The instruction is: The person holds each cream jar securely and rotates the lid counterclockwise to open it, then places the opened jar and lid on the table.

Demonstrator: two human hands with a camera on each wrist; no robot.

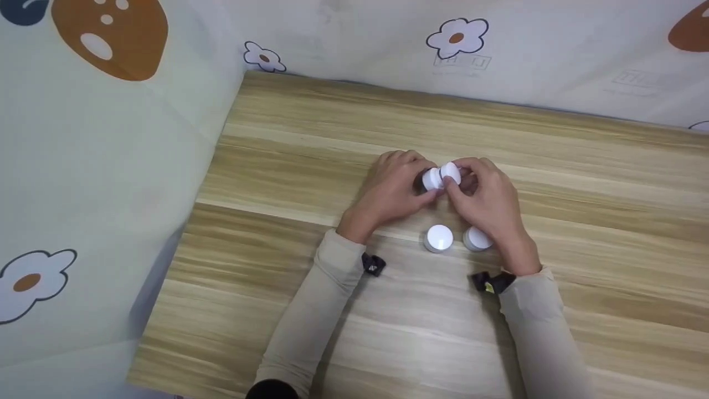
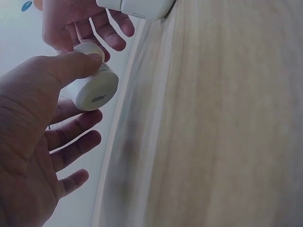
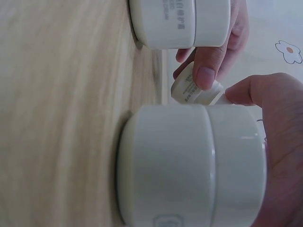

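Note:
My left hand (image 1: 390, 185) grips the body of a small white cream jar (image 1: 431, 179), tilted above the table. Dark print shows on the jar's base (image 2: 98, 97) in the left wrist view. With thumb and fingers, my right hand (image 1: 490, 194) pinches the jar's white lid (image 1: 450, 173). The lid sits at the jar's mouth, offset and tipped from the body; whether the two still touch I cannot tell. Two more white jars stand upright with lids on, one nearer the middle (image 1: 439, 238) and one (image 1: 477, 238) beside the right wrist, partly behind it.
The wood-grain table (image 1: 266, 266) stretches beneath both arms. A pale wall covering (image 1: 354, 39) with flower prints rises along its back edge and left side. Small black devices (image 1: 374, 265) are strapped at both wrists. A dark round object (image 1: 271, 389) shows at the bottom edge.

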